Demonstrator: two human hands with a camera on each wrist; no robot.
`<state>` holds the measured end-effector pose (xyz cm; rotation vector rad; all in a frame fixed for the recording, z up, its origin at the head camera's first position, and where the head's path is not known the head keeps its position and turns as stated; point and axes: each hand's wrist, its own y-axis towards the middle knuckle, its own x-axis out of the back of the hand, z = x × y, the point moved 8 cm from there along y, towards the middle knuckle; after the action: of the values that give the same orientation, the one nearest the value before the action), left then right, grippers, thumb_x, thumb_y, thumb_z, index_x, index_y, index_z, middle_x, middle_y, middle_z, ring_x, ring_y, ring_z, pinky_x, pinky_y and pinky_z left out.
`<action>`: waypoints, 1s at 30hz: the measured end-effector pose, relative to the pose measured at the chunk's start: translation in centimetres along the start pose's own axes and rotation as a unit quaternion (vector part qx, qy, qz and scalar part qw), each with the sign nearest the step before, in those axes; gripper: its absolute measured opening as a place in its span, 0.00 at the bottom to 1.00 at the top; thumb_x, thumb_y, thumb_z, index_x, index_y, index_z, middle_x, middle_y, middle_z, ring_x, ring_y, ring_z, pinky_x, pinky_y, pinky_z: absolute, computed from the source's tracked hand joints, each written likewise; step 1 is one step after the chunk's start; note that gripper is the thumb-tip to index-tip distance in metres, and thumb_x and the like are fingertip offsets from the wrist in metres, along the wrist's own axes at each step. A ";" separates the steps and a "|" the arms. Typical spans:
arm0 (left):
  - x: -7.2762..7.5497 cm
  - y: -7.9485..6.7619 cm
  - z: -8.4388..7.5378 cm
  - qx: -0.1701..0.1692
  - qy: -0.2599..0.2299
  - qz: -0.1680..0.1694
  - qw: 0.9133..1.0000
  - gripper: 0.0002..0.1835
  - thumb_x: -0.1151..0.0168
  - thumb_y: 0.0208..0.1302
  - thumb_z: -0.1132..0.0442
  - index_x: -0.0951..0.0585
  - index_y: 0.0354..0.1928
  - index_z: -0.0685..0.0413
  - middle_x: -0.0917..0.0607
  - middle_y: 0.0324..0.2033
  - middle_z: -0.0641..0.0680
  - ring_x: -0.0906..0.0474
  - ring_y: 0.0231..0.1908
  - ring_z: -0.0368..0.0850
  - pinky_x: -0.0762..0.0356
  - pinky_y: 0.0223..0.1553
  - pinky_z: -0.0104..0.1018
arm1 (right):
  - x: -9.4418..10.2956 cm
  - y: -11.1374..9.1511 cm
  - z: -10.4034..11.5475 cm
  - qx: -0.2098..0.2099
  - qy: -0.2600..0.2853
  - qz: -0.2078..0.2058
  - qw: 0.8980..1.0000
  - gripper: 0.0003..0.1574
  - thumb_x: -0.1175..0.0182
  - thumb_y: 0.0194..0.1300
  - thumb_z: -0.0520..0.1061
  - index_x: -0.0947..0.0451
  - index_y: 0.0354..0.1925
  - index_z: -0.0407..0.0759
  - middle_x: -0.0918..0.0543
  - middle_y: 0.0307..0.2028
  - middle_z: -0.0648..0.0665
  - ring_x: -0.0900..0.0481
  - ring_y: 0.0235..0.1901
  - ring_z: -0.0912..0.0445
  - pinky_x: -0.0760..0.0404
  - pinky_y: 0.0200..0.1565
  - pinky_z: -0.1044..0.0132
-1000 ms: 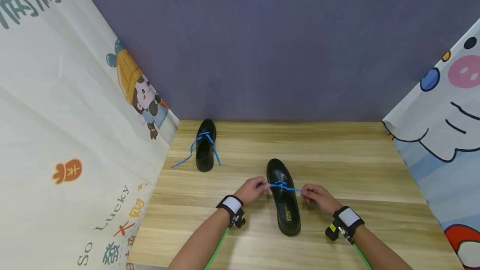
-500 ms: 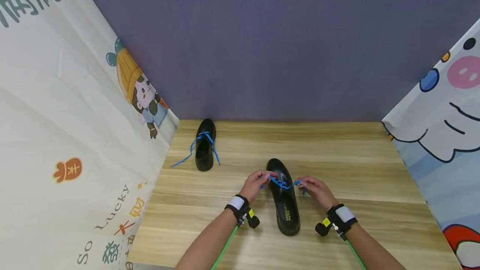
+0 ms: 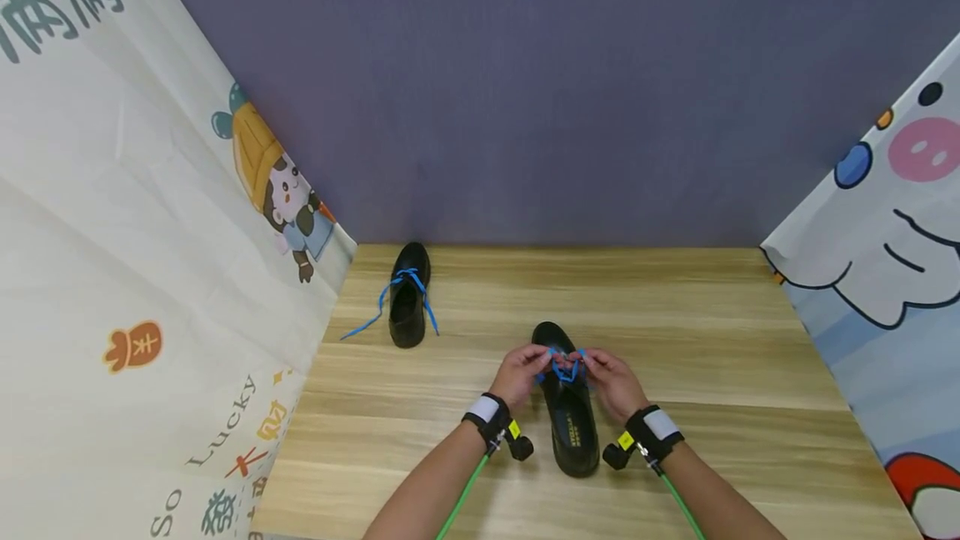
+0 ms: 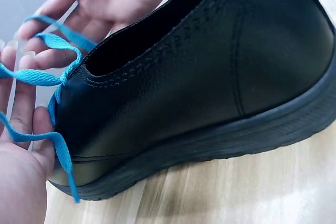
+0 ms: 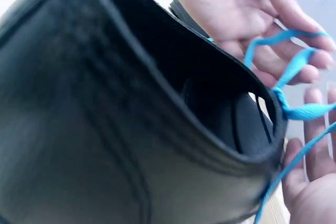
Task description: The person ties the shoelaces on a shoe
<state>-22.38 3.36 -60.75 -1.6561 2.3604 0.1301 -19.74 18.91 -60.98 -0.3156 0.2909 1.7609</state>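
A black leather shoe (image 3: 573,432) lies on the wooden surface, toe pointing away from me. Its blue lace (image 3: 566,373) is crossed at the opening, with both ends lifted as bent loops. On the left, my left hand (image 3: 517,375) pinches one part of the lace between thumb and fingertips. My right hand (image 3: 615,383) pinches the other part from the right side. Their fingertips nearly meet above the shoe's tongue. A loose lace end (image 4: 64,153) hangs down the shoe's side in the left wrist view.
A second black shoe (image 3: 407,319) stands at the back left, its blue lace ends spread loose. A grey-blue panel (image 3: 480,107) rises behind the wooden surface (image 3: 675,307). Printed white cloths hang at the left (image 3: 150,190) and right (image 3: 885,265).
Both hands have come closer together over the shoe, raising the lace ends from a flat, taut line into bent loops. The shoes have stayed in place.
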 end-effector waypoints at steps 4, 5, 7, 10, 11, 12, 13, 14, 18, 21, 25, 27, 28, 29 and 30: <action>-0.2 0.0 0.1 0.009 0.031 -0.012 0.999 0.13 0.41 0.71 0.69 0.19 0.50 0.76 0.13 0.45 0.63 0.18 0.43 0.39 0.22 0.49 0.35 | 0.0 0.4 -0.8 -0.021 -0.023 -0.047 0.998 0.22 0.52 0.79 0.37 0.32 0.55 0.15 0.15 0.44 0.53 0.19 0.47 0.62 0.22 0.52 0.71; -0.3 0.0 0.0 0.007 0.039 -0.015 0.999 0.13 0.41 0.71 0.69 0.19 0.49 0.75 0.13 0.45 0.63 0.18 0.42 0.39 0.21 0.48 0.35 | -0.1 0.4 -0.9 -0.020 -0.026 -0.051 0.998 0.20 0.52 0.78 0.37 0.31 0.55 0.16 0.15 0.44 0.53 0.18 0.46 0.61 0.22 0.51 0.71; -0.3 0.0 -0.2 0.002 0.058 -0.024 0.998 0.12 0.39 0.69 0.70 0.17 0.48 0.74 0.13 0.44 0.63 0.18 0.41 0.38 0.21 0.45 0.34 | -0.2 0.5 -0.9 -0.016 -0.040 -0.059 0.997 0.20 0.51 0.77 0.36 0.31 0.55 0.16 0.15 0.43 0.52 0.18 0.44 0.61 0.21 0.50 0.71; -0.3 0.0 -0.4 0.001 0.079 -0.037 0.996 0.11 0.37 0.67 0.70 0.16 0.46 0.74 0.12 0.42 0.63 0.17 0.38 0.38 0.20 0.42 0.34 | 0.0 0.5 -1.0 -0.022 -0.083 -0.080 0.993 0.20 0.48 0.76 0.36 0.29 0.55 0.16 0.15 0.43 0.53 0.18 0.42 0.61 0.21 0.47 0.71; -0.3 0.0 -0.5 0.000 0.079 -0.041 0.996 0.11 0.36 0.66 0.71 0.16 0.45 0.74 0.12 0.42 0.64 0.17 0.38 0.39 0.19 0.42 0.34 | 0.1 0.5 -1.0 -0.027 -0.093 -0.093 0.991 0.20 0.46 0.75 0.36 0.27 0.54 0.17 0.15 0.42 0.52 0.18 0.41 0.61 0.21 0.47 0.71; -0.3 0.1 -0.6 0.000 0.080 -0.044 0.996 0.10 0.35 0.66 0.71 0.16 0.45 0.74 0.12 0.42 0.64 0.16 0.38 0.39 0.18 0.42 0.35 | 0.2 0.5 -1.0 -0.031 -0.105 -0.102 0.989 0.20 0.44 0.74 0.37 0.26 0.54 0.18 0.15 0.42 0.52 0.17 0.41 0.62 0.20 0.46 0.71; -0.3 0.1 -0.7 0.001 0.083 -0.048 0.995 0.10 0.34 0.65 0.71 0.16 0.44 0.73 0.12 0.41 0.63 0.16 0.37 0.39 0.18 0.41 0.34 | 0.4 0.5 -1.0 -0.035 -0.113 -0.113 0.987 0.20 0.43 0.74 0.37 0.24 0.53 0.19 0.15 0.41 0.52 0.17 0.40 0.62 0.20 0.45 0.71; -0.3 0.1 -0.8 0.000 0.079 -0.050 0.996 0.10 0.33 0.64 0.72 0.16 0.43 0.74 0.12 0.41 0.64 0.15 0.37 0.40 0.18 0.41 0.34 | 0.5 0.5 -1.0 -0.040 -0.122 -0.120 0.984 0.19 0.42 0.73 0.37 0.23 0.53 0.20 0.14 0.41 0.51 0.16 0.40 0.62 0.20 0.45 0.71; -0.2 0.2 -0.8 0.002 0.080 -0.062 0.995 0.11 0.31 0.61 0.72 0.20 0.42 0.72 0.12 0.37 0.62 0.16 0.35 0.40 0.20 0.37 0.32 | 1.0 0.4 -0.9 -0.046 -0.151 -0.149 0.976 0.17 0.37 0.70 0.38 0.20 0.49 0.24 0.13 0.39 0.51 0.15 0.38 0.63 0.19 0.43 0.70; -0.1 0.2 -0.7 0.011 0.084 -0.071 0.994 0.11 0.30 0.61 0.71 0.20 0.42 0.70 0.11 0.36 0.59 0.17 0.33 0.38 0.22 0.35 0.32 | 1.2 0.4 -0.8 -0.045 -0.167 -0.163 0.971 0.15 0.35 0.67 0.37 0.18 0.47 0.25 0.12 0.38 0.51 0.15 0.38 0.62 0.18 0.43 0.69; -0.1 0.3 -0.6 0.013 0.083 -0.078 0.993 0.10 0.30 0.61 0.71 0.18 0.41 0.70 0.11 0.34 0.58 0.18 0.32 0.38 0.22 0.35 0.35 | 1.4 0.4 -0.8 -0.048 -0.179 -0.170 0.968 0.13 0.34 0.66 0.36 0.18 0.45 0.26 0.12 0.37 0.49 0.15 0.37 0.61 0.18 0.42 0.68; -0.1 0.3 -0.6 0.010 0.078 -0.078 0.994 0.09 0.30 0.61 0.72 0.17 0.41 0.71 0.11 0.34 0.59 0.18 0.31 0.38 0.22 0.35 0.36 | 1.5 0.5 -1.0 -0.054 -0.180 -0.172 0.967 0.12 0.34 0.66 0.36 0.19 0.44 0.26 0.13 0.36 0.48 0.15 0.36 0.61 0.18 0.42 0.68; -0.1 0.3 -0.6 0.009 0.076 -0.077 0.994 0.09 0.30 0.61 0.72 0.17 0.41 0.71 0.11 0.34 0.59 0.18 0.32 0.38 0.23 0.34 0.35 | 1.5 0.5 -1.0 -0.057 -0.180 -0.174 0.966 0.12 0.34 0.66 0.35 0.20 0.44 0.26 0.13 0.35 0.48 0.15 0.35 0.61 0.19 0.41 0.69; -0.1 0.3 -0.6 0.007 0.075 -0.077 0.994 0.09 0.31 0.61 0.72 0.17 0.41 0.71 0.11 0.35 0.59 0.18 0.32 0.38 0.23 0.34 0.34 | 1.5 0.5 -1.1 -0.060 -0.179 -0.174 0.967 0.12 0.34 0.66 0.35 0.22 0.44 0.26 0.13 0.34 0.47 0.15 0.35 0.60 0.19 0.41 0.69; -0.2 0.3 -0.6 0.005 0.075 -0.076 0.994 0.09 0.31 0.61 0.73 0.17 0.40 0.71 0.12 0.35 0.59 0.18 0.32 0.38 0.23 0.34 0.32 | 1.5 0.6 -1.1 -0.061 -0.174 -0.172 0.968 0.13 0.35 0.66 0.34 0.25 0.44 0.26 0.13 0.33 0.47 0.15 0.34 0.60 0.19 0.40 0.69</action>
<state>-22.70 3.48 -60.16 -1.8925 2.3229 -0.0364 -20.54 19.79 -62.53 -0.1291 -0.1227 1.4585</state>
